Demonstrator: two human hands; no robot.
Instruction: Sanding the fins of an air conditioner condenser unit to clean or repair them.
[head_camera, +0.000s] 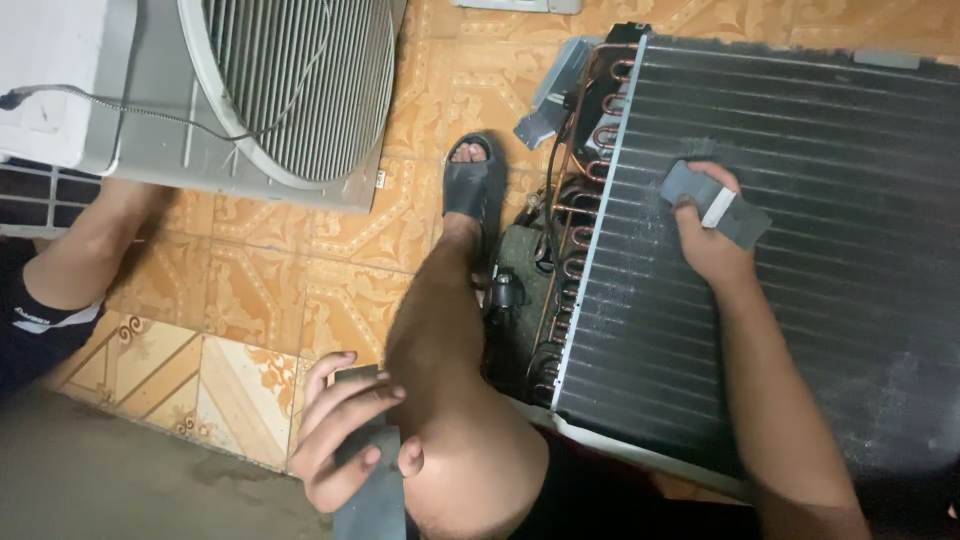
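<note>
While the right hand (712, 240) is pinching a grey fin comb (716, 204) flat against the dark condenser coil (800, 300), the left hand (345, 430) is clasping a grey strip (372, 500) beside the knee.

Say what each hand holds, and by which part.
Right hand presses a grey pad on the coil, thumb and fingers on its lower-left edge. Left hand wraps a dark strip near its top end.

Patterned orange tile floor (300, 290) under finned condenser coil (800, 300), white fan housing (150, 100), sandalled foot (470, 185).
</note>
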